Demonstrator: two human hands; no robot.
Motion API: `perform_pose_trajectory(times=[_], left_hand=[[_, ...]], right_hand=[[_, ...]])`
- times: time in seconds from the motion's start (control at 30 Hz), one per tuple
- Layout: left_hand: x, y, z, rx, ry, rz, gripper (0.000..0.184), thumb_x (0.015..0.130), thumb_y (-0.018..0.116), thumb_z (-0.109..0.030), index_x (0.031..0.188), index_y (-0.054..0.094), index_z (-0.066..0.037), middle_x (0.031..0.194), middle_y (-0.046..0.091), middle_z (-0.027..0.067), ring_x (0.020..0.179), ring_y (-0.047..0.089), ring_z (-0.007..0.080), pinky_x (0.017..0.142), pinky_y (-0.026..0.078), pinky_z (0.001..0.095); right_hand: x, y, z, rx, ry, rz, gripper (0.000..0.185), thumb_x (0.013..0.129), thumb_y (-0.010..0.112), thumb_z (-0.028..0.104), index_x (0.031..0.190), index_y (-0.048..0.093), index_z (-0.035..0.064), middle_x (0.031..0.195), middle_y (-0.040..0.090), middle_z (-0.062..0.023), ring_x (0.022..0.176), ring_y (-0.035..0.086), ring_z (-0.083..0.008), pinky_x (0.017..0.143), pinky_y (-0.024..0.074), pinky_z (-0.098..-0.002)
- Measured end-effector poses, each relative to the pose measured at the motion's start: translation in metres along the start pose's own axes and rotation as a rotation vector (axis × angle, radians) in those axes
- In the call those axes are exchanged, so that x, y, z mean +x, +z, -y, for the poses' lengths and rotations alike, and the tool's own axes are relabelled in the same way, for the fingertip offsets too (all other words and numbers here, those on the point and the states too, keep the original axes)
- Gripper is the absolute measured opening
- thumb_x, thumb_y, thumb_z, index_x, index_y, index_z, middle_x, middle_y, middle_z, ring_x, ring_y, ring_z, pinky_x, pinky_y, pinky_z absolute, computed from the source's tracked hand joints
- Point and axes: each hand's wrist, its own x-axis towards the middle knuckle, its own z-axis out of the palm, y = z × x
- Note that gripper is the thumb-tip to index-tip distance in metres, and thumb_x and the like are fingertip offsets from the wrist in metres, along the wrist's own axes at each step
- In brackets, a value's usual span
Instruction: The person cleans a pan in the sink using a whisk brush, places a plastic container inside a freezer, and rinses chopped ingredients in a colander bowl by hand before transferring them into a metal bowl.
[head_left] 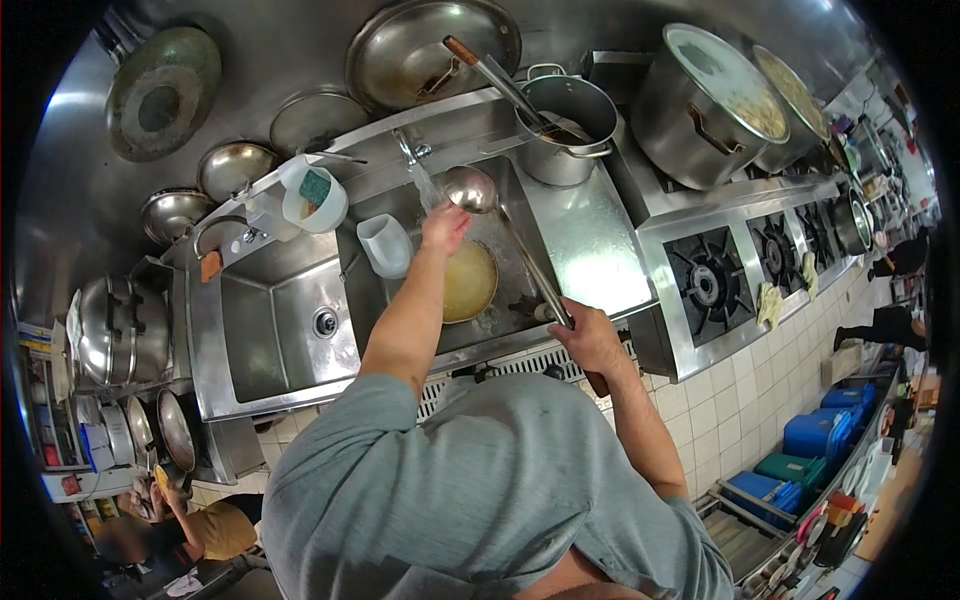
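My right hand (pixel 590 340) is closed round the lower part of a long-handled metal ladle (pixel 471 189). The ladle's round bowl is over the right sink basin, beside water running from the tap (pixel 410 148). Against the lower left edge of that bowl is my left hand (pixel 446 228), close to the stream; its fingers are partly hidden, and whether they grip anything is unclear. Below it in the basin sits a round pan (pixel 468 283) with yellowish liquid. A white plastic container (pixel 385 246) stands to the left of my left forearm.
At the left is another sink basin (pixel 280 325). A white tub (pixel 314 196) holds a green sponge. Behind the right counter stands a steel pot (pixel 566 125) with utensils; large stockpots (pixel 705 105) and gas burners (pixel 708 284) are further right. Another person (pixel 215 530) is at lower left.
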Motion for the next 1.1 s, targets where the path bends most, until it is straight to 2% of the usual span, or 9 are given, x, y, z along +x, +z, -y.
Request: perform_pose_trajectory(times=[0.23, 0.3, 0.5, 0.73, 0.83, 0.9, 0.93, 1.0, 1.1], left_hand=[[0.008, 0.007, 0.003, 0.119, 0.039, -0.167, 0.022, 0.09, 0.066, -0.009, 0.11, 0.059, -0.002, 0.1, 0.063, 0.0116, 0.09, 0.063, 0.0256, 0.081, 0.056, 0.0412], [0.01, 0.009, 0.002, 0.09, 0.099, -0.26, 0.023, 0.085, 0.069, -0.005, 0.106, 0.061, -0.003, 0.089, 0.066, 0.0093, 0.077, 0.066, 0.0225, 0.067, 0.057, 0.0362], [0.005, 0.021, -0.006, 0.274, 0.215, -0.337, 0.018, 0.08, 0.074, -0.007, 0.094, 0.065, -0.002, 0.083, 0.067, 0.0079, 0.069, 0.066, 0.0207, 0.056, 0.056, 0.0329], [0.013, 0.009, -0.005, 0.536, 0.261, -0.369, 0.018, 0.077, 0.078, -0.013, 0.09, 0.073, -0.002, 0.08, 0.072, 0.0097, 0.073, 0.07, 0.0178, 0.059, 0.056, 0.032], [0.037, -0.021, -0.004, 0.783, 0.273, -0.363, 0.022, 0.078, 0.078, -0.023, 0.089, 0.076, -0.004, 0.079, 0.073, 0.0123, 0.075, 0.072, 0.0202, 0.067, 0.058, 0.0342], [0.044, -0.033, -0.005, 1.025, 0.408, -0.336, 0.029, 0.078, 0.076, -0.033, 0.092, 0.077, -0.008, 0.087, 0.074, 0.0134, 0.08, 0.072, 0.0269, 0.078, 0.057, 0.0365], [0.041, -0.032, -0.009, 1.026, 0.409, -0.336, 0.029, 0.078, 0.076, -0.033, 0.092, 0.077, -0.008, 0.087, 0.074, 0.0134, 0.08, 0.072, 0.0269, 0.078, 0.057, 0.0365], [0.024, -0.027, -0.023, 1.389, 0.601, -0.412, 0.029, 0.08, 0.072, -0.038, 0.094, 0.078, -0.013, 0.093, 0.074, 0.0121, 0.087, 0.07, 0.0334, 0.087, 0.054, 0.039], [-0.013, 0.0, -0.046, 1.645, 0.642, -0.314, 0.021, 0.084, 0.068, -0.032, 0.091, 0.078, -0.016, 0.096, 0.074, 0.0105, 0.09, 0.07, 0.0316, 0.085, 0.054, 0.04]], right_hand=[[-0.003, -0.007, 0.003, 0.068, 0.024, 0.061, 0.035, 0.085, 0.067, 0.021, 0.116, 0.061, 0.0038, 0.08, 0.066, -0.0208, 0.077, 0.066, -0.0376, 0.072, 0.0503, -0.0431], [-0.004, -0.008, 0.004, 0.076, 0.028, 0.074, 0.035, 0.085, 0.067, 0.02, 0.116, 0.06, 0.0041, 0.08, 0.066, -0.0209, 0.077, 0.066, -0.0393, 0.072, 0.0499, -0.0443], [-0.006, -0.007, 0.0, -0.068, 0.0, 0.084, 0.039, 0.087, 0.064, 0.019, 0.122, 0.053, 0.005, 0.084, 0.066, -0.0252, 0.084, 0.063, -0.0465, 0.072, 0.0486, -0.051], [-0.006, -0.006, -0.011, -0.263, 0.071, 0.11, 0.05, 0.088, 0.061, 0.022, 0.133, 0.047, 0.0074, 0.091, 0.068, -0.0253, 0.089, 0.066, -0.0448, 0.079, 0.0523, -0.054], [-0.006, -0.005, -0.009, -0.322, 0.071, 0.108, 0.05, 0.089, 0.06, 0.022, 0.134, 0.046, 0.0065, 0.091, 0.069, -0.0243, 0.088, 0.067, -0.0434, 0.078, 0.0527, -0.0532], [-0.005, -0.004, -0.008, -0.354, 0.077, 0.12, 0.049, 0.09, 0.059, 0.022, 0.134, 0.046, 0.0065, 0.091, 0.069, -0.0238, 0.088, 0.067, -0.0426, 0.078, 0.0529, -0.0527], [-0.005, -0.003, -0.008, -0.383, 0.081, 0.137, 0.048, 0.09, 0.059, 0.022, 0.134, 0.047, 0.0065, 0.091, 0.069, -0.0232, 0.088, 0.068, -0.042, 0.079, 0.053, -0.0522], [-0.004, -0.001, -0.009, -0.408, 0.085, 0.154, 0.047, 0.091, 0.058, 0.022, 0.134, 0.047, 0.0065, 0.092, 0.07, -0.0227, 0.088, 0.068, -0.0413, 0.079, 0.0532, -0.0517], [-0.002, 0.005, -0.009, -0.427, 0.114, 0.164, 0.044, 0.091, 0.057, 0.02, 0.132, 0.05, 0.0062, 0.092, 0.07, -0.022, 0.089, 0.068, -0.0403, 0.079, 0.0537, -0.0508]])
